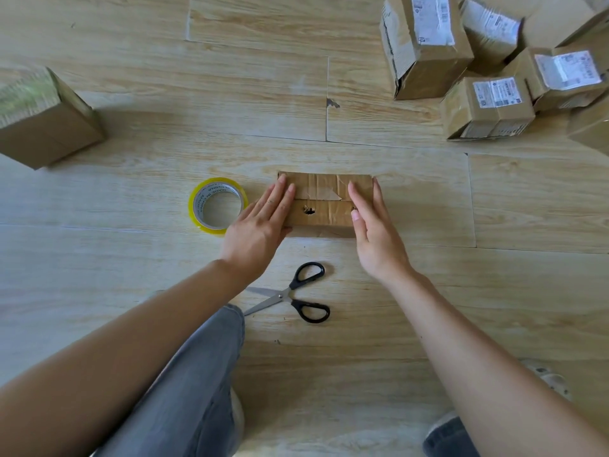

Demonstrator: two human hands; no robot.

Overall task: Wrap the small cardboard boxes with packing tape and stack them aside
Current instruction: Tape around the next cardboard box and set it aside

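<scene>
A small brown cardboard box (pixel 324 202) lies on the wooden floor in the middle of the view, its top flaps closed, with torn tape and a small hole. My left hand (pixel 262 222) rests flat on the box's left end, fingers straight. My right hand (pixel 374 225) lies with straight fingers against the box's right end. A roll of clear tape with a yellow core (pixel 217 204) lies flat just left of my left hand. Black-handled scissors (pixel 293 295) lie on the floor below the box, between my arms.
A pile of several cardboard boxes with shipping labels (pixel 487 107) fills the upper right. One single box (pixel 43 120) stands at the far left. My knee in grey trousers (pixel 197 374) is at the bottom centre, a shoe (pixel 548 379) at the lower right.
</scene>
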